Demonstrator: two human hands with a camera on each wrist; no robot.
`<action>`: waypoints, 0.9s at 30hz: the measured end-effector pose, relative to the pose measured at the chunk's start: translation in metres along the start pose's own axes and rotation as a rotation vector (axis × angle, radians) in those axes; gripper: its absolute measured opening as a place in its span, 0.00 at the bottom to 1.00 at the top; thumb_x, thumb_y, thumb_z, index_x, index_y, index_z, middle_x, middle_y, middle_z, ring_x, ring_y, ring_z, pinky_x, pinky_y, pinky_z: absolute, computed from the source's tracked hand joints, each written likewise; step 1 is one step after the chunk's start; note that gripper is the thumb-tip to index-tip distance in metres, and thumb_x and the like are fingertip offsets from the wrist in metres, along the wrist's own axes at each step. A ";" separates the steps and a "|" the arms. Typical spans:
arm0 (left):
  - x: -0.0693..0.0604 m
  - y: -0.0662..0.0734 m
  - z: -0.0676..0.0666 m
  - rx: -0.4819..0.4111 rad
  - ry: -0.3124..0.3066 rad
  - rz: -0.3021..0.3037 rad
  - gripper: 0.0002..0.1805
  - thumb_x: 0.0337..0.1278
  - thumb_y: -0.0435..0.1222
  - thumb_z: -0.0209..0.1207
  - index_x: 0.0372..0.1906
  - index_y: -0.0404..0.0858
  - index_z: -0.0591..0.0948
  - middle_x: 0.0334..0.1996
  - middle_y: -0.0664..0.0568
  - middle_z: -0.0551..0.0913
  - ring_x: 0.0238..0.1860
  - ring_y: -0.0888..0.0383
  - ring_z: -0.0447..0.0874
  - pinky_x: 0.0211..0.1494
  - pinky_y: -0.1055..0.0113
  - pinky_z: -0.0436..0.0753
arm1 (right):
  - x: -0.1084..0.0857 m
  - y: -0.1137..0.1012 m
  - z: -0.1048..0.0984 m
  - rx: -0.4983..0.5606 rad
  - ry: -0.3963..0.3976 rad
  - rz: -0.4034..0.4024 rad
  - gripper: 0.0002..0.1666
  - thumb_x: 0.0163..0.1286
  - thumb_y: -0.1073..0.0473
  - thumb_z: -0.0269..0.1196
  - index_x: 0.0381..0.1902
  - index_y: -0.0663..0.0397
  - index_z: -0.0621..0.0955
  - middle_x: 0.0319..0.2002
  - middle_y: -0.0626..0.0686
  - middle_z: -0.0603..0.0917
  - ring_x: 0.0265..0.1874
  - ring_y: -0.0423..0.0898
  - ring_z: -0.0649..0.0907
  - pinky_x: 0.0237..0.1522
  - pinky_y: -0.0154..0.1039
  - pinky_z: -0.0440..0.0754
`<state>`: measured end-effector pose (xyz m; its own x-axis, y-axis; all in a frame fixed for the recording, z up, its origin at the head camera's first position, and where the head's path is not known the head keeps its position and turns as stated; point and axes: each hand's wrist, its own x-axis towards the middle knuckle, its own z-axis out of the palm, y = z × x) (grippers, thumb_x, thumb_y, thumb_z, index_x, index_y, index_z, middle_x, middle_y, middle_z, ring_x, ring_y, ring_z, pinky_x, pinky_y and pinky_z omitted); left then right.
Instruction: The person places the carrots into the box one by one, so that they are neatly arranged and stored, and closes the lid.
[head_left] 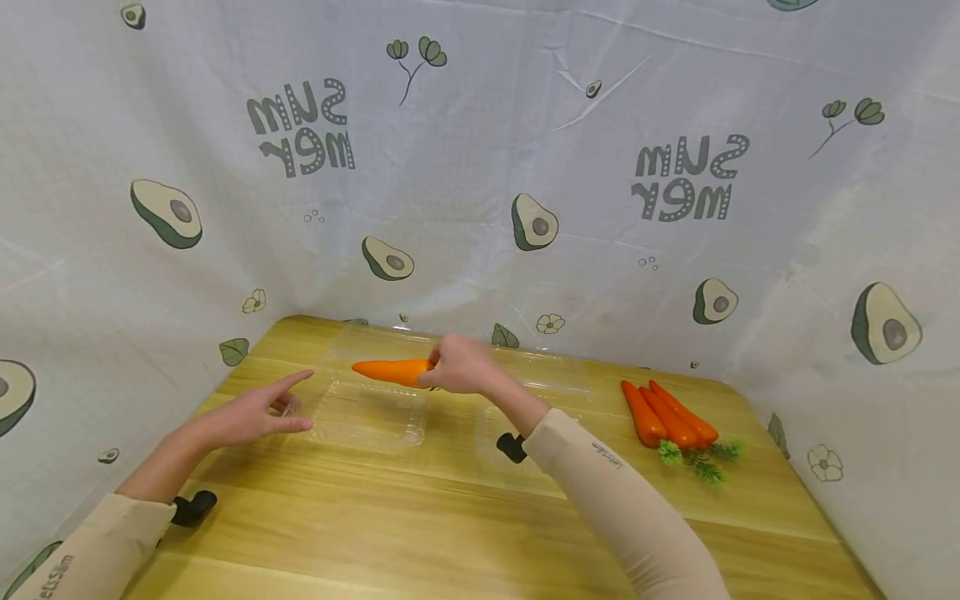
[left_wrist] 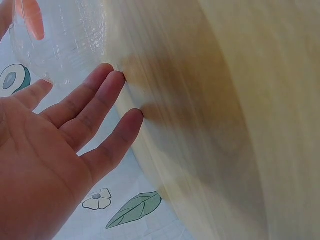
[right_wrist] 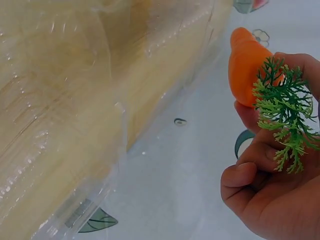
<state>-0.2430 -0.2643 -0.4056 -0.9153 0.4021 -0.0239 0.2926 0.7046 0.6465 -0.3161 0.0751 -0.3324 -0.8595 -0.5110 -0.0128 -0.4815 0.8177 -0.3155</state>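
An orange carrot (head_left: 392,372) is pinched at its thick leafy end by the right hand (head_left: 467,365), its tip pointing left above a clear plastic container (head_left: 367,417). In the right wrist view green leaves (right_wrist: 287,112) hang from the carrot (right_wrist: 246,70) over the fingers of the right hand (right_wrist: 280,185). At the container's left side the left hand (head_left: 251,415) is held with fingers spread and nothing in it. The left wrist view shows the left hand (left_wrist: 70,135) with its fingers extended, palm in sight.
Several carrots (head_left: 663,414) with green leaves lie at the right of the wooden table (head_left: 390,525). Another clear container (head_left: 491,433) stands partly behind the right forearm. A patterned white cloth (head_left: 465,167) hangs behind the table and at its sides.
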 end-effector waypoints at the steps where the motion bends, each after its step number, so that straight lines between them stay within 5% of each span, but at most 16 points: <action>1: 0.000 0.000 0.000 -0.002 0.000 -0.006 0.50 0.64 0.50 0.65 0.80 0.33 0.52 0.49 0.44 0.81 0.46 0.54 0.75 0.52 0.53 0.77 | 0.001 -0.001 0.001 0.005 -0.005 -0.002 0.18 0.61 0.44 0.70 0.37 0.51 0.90 0.30 0.44 0.86 0.24 0.43 0.78 0.27 0.35 0.74; 7: 0.001 -0.001 0.000 -0.012 -0.006 -0.016 0.50 0.64 0.49 0.65 0.80 0.33 0.51 0.50 0.43 0.81 0.48 0.53 0.76 0.52 0.52 0.77 | 0.007 -0.006 0.006 0.013 -0.027 -0.022 0.14 0.60 0.46 0.70 0.29 0.50 0.89 0.22 0.44 0.84 0.20 0.41 0.74 0.24 0.33 0.71; 16: 0.001 0.000 0.000 -0.018 -0.004 -0.012 0.50 0.64 0.49 0.65 0.79 0.32 0.51 0.46 0.47 0.81 0.47 0.53 0.76 0.50 0.55 0.77 | 0.014 -0.013 0.012 -0.015 -0.057 -0.034 0.18 0.61 0.46 0.70 0.24 0.56 0.88 0.11 0.41 0.65 0.13 0.38 0.63 0.20 0.33 0.60; 27: 0.001 0.000 0.000 -0.030 -0.011 -0.013 0.50 0.64 0.49 0.65 0.79 0.32 0.51 0.42 0.49 0.79 0.45 0.52 0.75 0.48 0.57 0.76 | 0.023 -0.016 0.020 -0.050 -0.055 -0.018 0.18 0.60 0.45 0.71 0.18 0.49 0.85 0.12 0.42 0.71 0.13 0.39 0.67 0.19 0.33 0.63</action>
<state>-0.2440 -0.2638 -0.4060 -0.9157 0.3999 -0.0405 0.2725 0.6917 0.6688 -0.3252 0.0450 -0.3471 -0.8406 -0.5383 -0.0600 -0.5057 0.8198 -0.2687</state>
